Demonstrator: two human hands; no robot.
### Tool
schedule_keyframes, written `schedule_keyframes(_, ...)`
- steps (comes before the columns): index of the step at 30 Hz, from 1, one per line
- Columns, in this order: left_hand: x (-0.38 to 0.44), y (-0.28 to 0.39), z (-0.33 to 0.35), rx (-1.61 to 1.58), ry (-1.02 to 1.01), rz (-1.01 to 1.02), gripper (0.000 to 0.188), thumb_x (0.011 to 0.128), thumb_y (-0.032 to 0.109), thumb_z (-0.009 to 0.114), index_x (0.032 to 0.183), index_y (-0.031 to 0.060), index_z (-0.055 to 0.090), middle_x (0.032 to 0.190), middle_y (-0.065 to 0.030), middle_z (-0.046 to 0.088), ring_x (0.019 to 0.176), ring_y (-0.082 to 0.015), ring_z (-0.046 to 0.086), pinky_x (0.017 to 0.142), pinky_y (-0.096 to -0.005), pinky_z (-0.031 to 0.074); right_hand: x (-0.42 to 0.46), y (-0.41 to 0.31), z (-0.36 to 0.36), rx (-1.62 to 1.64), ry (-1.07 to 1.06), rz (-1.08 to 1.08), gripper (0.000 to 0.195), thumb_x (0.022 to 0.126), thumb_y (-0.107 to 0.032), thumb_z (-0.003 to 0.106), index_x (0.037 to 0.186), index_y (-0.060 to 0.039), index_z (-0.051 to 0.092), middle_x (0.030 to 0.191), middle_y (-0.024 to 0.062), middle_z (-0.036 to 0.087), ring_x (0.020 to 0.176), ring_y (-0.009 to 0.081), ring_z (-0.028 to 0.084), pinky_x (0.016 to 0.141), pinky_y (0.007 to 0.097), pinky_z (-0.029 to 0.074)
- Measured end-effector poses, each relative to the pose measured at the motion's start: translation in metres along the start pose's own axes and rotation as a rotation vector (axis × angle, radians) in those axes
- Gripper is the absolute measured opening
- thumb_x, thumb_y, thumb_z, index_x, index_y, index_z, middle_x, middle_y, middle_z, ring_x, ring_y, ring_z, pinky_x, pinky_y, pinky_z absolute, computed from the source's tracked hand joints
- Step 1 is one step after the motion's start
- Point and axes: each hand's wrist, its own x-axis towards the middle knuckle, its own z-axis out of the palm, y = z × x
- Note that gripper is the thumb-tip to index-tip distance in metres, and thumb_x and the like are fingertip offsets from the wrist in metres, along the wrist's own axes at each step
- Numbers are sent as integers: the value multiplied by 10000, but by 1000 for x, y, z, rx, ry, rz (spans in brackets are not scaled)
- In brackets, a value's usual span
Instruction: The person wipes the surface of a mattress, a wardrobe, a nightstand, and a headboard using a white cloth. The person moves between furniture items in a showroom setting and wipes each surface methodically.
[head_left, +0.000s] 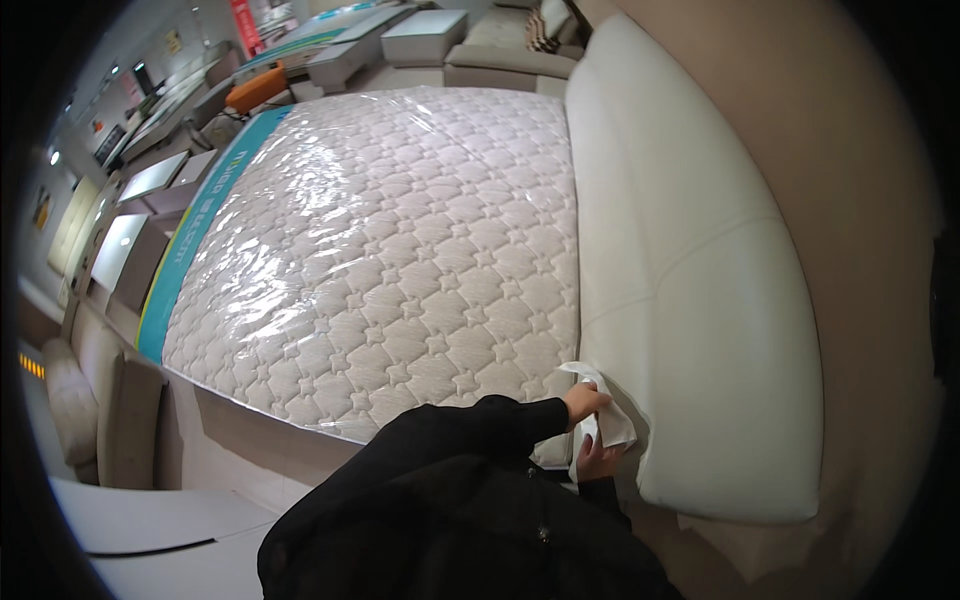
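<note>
Between the mattress and the headboard, both my hands are on a crumpled white cloth (616, 424). My left hand (585, 405) grips its upper part, with the arm reaching across the mattress corner. Just below, my right hand (598, 459) holds the lower part, the fingers partly hidden by the cloth. To the left lies a quilted beige mattress (450, 277) under shiny clear plastic film. A padded cream headboard (735, 315), apparently leather, stands along its right side, close to my hands.
A teal printed band (199, 232) runs along the mattress's far-left edge. White-topped low tables (124, 244), an orange seat (255, 88) and a beige sofa (510, 60) stand beyond. A white surface (150, 517) is at lower left. A beige wall (847, 187) rises behind the headboard.
</note>
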Motion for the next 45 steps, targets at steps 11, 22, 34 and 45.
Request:
schedule_keyframes(11,-104,26,-128,-329,374,58,278,822,234,666,951,7,571,983,-81,609,923,-172,574,820,-326,449,87,-61,29,643,153,65,614,652,4,733,1197,-38,453,1139,140,527,1094,336,486,862,408,437)
schedule_keyframes(22,-167,-3,-170,-738,356,14,246,890,218,589,1069,51,558,1014,-88,616,915,-198,602,853,-341,490,71,-140,34,1318,-492,-182,168,857,51,562,1007,-23,547,1152,117,602,1074,166,552,888,273,429)
schedule_keyframes(34,-213,-60,-232,-819,307,-48,309,883,240,576,1152,93,537,1077,-60,605,979,-219,577,887,-408,471,74,-217,1,1332,-549,-147,124,961,-140,473,969,-19,501,832,17,528,763,78,453,703,233,396)
schedule_keyframes(45,-269,-108,-299,-662,550,359,609,755,24,673,1296,111,407,1262,-47,513,1077,-187,551,939,-360,421,67,-302,-25,1602,-1011,-77,122,965,-172,477,1009,-60,497,834,-37,494,748,32,425,683,176,334)
